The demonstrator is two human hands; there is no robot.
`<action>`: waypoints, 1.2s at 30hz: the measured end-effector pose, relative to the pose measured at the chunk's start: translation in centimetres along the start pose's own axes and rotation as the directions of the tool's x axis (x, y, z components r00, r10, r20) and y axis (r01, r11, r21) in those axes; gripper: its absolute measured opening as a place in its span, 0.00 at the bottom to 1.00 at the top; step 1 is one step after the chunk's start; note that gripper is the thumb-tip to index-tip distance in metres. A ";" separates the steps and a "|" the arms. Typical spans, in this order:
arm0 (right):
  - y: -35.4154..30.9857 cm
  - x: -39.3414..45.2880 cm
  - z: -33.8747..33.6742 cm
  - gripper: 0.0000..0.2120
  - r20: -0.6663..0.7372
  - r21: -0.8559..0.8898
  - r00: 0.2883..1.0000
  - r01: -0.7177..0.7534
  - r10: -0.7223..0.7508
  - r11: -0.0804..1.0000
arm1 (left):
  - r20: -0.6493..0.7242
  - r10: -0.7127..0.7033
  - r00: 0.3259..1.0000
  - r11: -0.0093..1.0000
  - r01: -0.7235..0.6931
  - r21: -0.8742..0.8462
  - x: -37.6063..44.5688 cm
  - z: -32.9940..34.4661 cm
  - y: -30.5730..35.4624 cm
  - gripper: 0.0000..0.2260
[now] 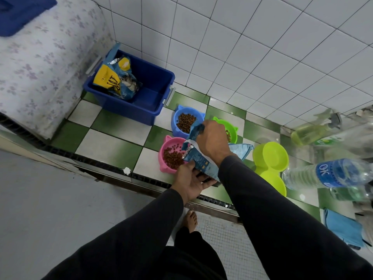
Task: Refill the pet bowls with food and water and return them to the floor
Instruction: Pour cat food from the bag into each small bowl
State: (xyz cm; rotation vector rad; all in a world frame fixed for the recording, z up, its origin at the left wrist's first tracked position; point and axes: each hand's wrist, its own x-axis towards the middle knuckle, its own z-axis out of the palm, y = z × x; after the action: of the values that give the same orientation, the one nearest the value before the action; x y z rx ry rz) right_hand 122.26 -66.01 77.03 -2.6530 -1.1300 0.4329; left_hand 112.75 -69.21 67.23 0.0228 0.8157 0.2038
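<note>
Dark sleeves are reaching forward from the bottom of the view, over a bare foot (192, 218) at the threshold. Beyond them, the left hand (188, 182) is cradling the lower end of a blue food bag (203, 158) with fingers spread beneath it, while the right hand (212, 141) is gripping the bag's upper part, fingers curled round the crumpled foil. The bag's torn mouth is hanging just over the pink bowl (171, 154), which is holding kibble on the green-and-white floor (113, 142).

Just beyond, the blue bowl (186, 123) is sitting full, and the green bowl (229, 131), partly hidden behind the right hand, is showing only a few pellets. To the right, a lime double bowl (270, 164) is lying with no visible food, near a water bottle (331, 172). Farther back, a blue bin (133, 87) is holding another bag.

Risk, as I judge it: the bowls are crowding close, so tilting the bag too steeply could be sending kibble over a rim, or a sleeve could be nudging the pink bowl.
</note>
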 end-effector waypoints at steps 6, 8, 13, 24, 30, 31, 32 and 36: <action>-0.1 0.1 0.2 0.10 0.009 0.000 1.000 -0.010 0.010 1.000 | -0.014 0.000 1.000 1.000 0.001 0.020 0.4 0.1 0.1 0.15; -0.1 0.2 0.1 0.10 0.012 -0.008 1.000 -0.010 0.010 1.000 | -0.023 0.001 1.000 1.000 0.000 0.023 0.6 0.0 0.1 0.15; -0.1 0.3 0.4 0.09 0.021 -0.019 1.000 -0.013 0.013 1.000 | -0.018 0.003 1.000 1.000 -0.002 0.030 0.8 -0.1 0.1 0.15; 0.0 0.6 0.5 0.09 0.007 -0.011 1.000 0.003 -0.003 1.000 | -0.027 0.003 1.000 0.999 -0.001 0.047 1.5 -0.5 0.4 0.16; 0.4 0.7 0.5 0.09 0.012 -0.002 1.000 -0.016 0.016 1.000 | -0.044 0.017 0.999 0.997 -0.014 0.081 2.1 -0.6 0.4 0.17; 0.6 0.6 0.4 0.09 0.011 0.013 1.000 -0.021 0.021 1.000 | -0.049 0.021 0.999 0.996 -0.017 0.085 2.1 -0.6 0.4 0.17; 0.8 0.6 0.3 0.09 0.006 0.036 1.000 -0.029 0.029 0.999 | -0.054 0.025 0.998 0.996 -0.021 0.090 2.2 -0.6 0.4 0.17; 1.7 0.3 0.0 0.09 -0.015 0.130 0.998 -0.053 0.055 0.990 | -0.060 0.037 0.997 0.994 -0.031 0.109 2.1 -0.6 0.3 0.18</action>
State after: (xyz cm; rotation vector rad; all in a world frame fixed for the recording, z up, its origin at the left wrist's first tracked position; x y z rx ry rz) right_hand 123.61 -66.96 76.40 -2.5743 -0.9918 0.4735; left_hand 113.68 -68.58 65.38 0.1330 0.8885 0.1930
